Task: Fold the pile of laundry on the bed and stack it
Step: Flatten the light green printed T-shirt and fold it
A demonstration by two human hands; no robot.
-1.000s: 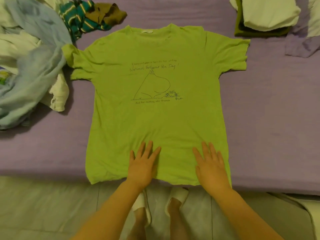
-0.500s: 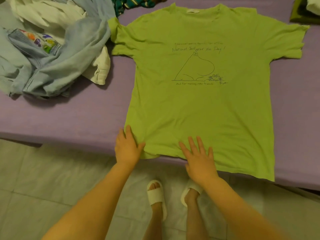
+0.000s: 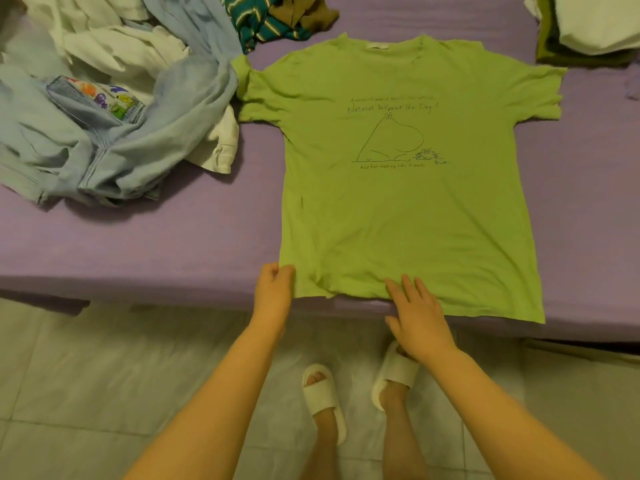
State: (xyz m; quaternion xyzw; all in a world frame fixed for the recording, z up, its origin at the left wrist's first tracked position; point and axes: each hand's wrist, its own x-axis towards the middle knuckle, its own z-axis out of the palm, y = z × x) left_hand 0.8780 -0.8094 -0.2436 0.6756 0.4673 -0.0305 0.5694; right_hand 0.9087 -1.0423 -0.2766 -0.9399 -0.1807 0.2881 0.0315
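Lying flat and face-up on the purple bed (image 3: 194, 244), the green T-shirt (image 3: 408, 209) has its collar away from the person and its hem right at the near edge of the mattress. A line drawing with handwritten text sits across its chest. Both sleeves are spread out; the one on the person's left touches the unfolded heap.

The left hand (image 3: 273, 289) is at the shirt's near left corner, its fingers curled in and pinching the hem there, where the cloth bunches into small creases. The right hand (image 3: 417, 313) lies flat on the hem nearer the middle, fingers straight and slightly spread, pressing the fabric against the bed edge.

To the left of the shirt is the pile of laundry (image 3: 114, 109): pale blue garments, white pieces, and one item with a colourful printed patch. Beyond it, near the shirt's left shoulder, a teal striped garment (image 3: 259, 22) is tangled with a brown one (image 3: 301, 13). At the far right corner of the bed sits a folded stack (image 3: 588, 32), a white piece on top of an olive-green one.

The person stands on a pale tiled floor (image 3: 86, 375) against the bed, feet in white slippers (image 3: 323, 398).
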